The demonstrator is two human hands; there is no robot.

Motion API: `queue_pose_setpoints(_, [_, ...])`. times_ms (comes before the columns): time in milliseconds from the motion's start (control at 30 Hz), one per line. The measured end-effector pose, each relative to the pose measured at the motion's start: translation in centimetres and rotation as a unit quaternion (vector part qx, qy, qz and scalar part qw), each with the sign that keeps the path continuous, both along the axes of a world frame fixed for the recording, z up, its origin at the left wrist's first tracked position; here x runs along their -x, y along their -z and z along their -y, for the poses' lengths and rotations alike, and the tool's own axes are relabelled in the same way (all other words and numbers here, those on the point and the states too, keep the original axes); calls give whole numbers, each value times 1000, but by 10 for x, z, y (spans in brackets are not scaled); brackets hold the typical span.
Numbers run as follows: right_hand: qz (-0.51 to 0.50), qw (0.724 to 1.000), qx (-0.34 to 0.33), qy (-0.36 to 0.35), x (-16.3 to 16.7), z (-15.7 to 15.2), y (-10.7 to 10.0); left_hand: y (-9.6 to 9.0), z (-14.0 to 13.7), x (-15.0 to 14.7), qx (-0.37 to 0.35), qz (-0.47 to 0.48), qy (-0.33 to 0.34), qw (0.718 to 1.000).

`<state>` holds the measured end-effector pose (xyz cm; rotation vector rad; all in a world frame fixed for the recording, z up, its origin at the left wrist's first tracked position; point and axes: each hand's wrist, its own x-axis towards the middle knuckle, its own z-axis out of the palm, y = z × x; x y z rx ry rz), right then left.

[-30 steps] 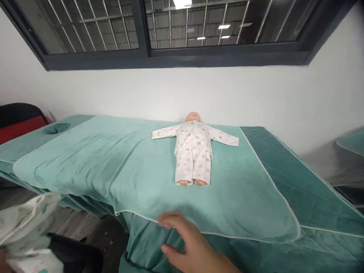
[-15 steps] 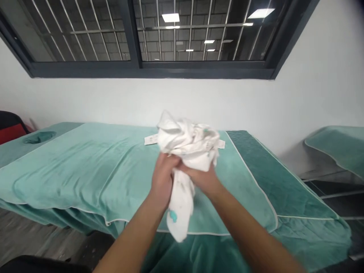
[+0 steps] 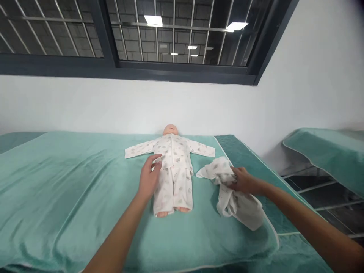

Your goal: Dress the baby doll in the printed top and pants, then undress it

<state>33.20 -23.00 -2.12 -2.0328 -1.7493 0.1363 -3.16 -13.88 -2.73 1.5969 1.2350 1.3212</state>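
Note:
A baby doll [image 3: 170, 129] lies on its back on a green blanket [image 3: 93, 227]. It wears a white printed top [image 3: 173, 149] with both sleeves stretched sideways, and matching trousers [image 3: 182, 189]; its feet poke out of the legs. My left hand [image 3: 150, 172] is open beside the doll's waist, fingers apart and holding nothing. Over to the doll's right side in view, my right hand [image 3: 241, 180] is closed on a crumpled white printed cloth [image 3: 239, 204], which hangs down onto the blanket. The cloth's exact kind cannot be made out.
The bed stands against a white wall [image 3: 136, 106] below a dark-framed barred window [image 3: 170, 72]. At right are another green-covered surface [image 3: 327, 151] and metal rails [image 3: 327, 206]. A darker green cover [image 3: 253, 167] shows beyond the blanket's edge.
Both hands were gripping the bunched cloth in front of the doll. My left hand has let go, and the right has carried the cloth rightward and lower, uncovering the doll.

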Motion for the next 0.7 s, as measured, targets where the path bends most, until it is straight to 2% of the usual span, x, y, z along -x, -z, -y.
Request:
queue_pose_setpoints(33, [41, 997, 57, -16, 3, -1, 3, 0, -17, -1, -22, -15, -3, 1000])
queue_pose_setpoints(67, [65, 995, 67, -27, 11, -1, 1, -1, -34, -3, -44, -29, -5, 999])
queue_pose_setpoints(133, [64, 997, -2, -42, 39, -5, -13, -4, -67, -9, -72, -54, -8, 996])
queue_pose_setpoints(200, [-11, 991, -80, -110, 82, -23, -29, -9, -98, -18, -68, -80, -1, 994])
queue_pose_setpoints(267, [-121, 965, -133, -191, 128, -59, -36, -13, -127, -29, -51, -110, 19, 992])
queue_pose_setpoints(300, [-182, 948, -162, -206, 148, -84, -34, -14, -140, -35, -45, -123, 29, 991])
queue_pose_setpoints(333, [-250, 930, -195, -187, 165, -111, -29, -14, -151, -40, -42, -136, 37, 989])
queue_pose_setpoints(400, [-385, 888, -234, -94, 187, -167, -14, -11, -170, -48, -47, -161, 49, 985])
queue_pose_setpoints(467, [-431, 866, -249, -57, 191, -212, 2, -7, -181, -51, -63, -193, 63, 977])
queue_pose_setpoints(533, [-439, 867, -228, -58, 184, -240, 15, -2, -185, -52, -73, -221, 69, 970])
queue_pose_setpoints(633, [-457, 872, -167, -55, 169, -252, 26, -1, -183, -52, -70, -247, 56, 965])
queue_pose_setpoints(700, [-453, 877, -153, -49, 165, -249, 27, -3, -180, -53, -63, -253, 53, 964])
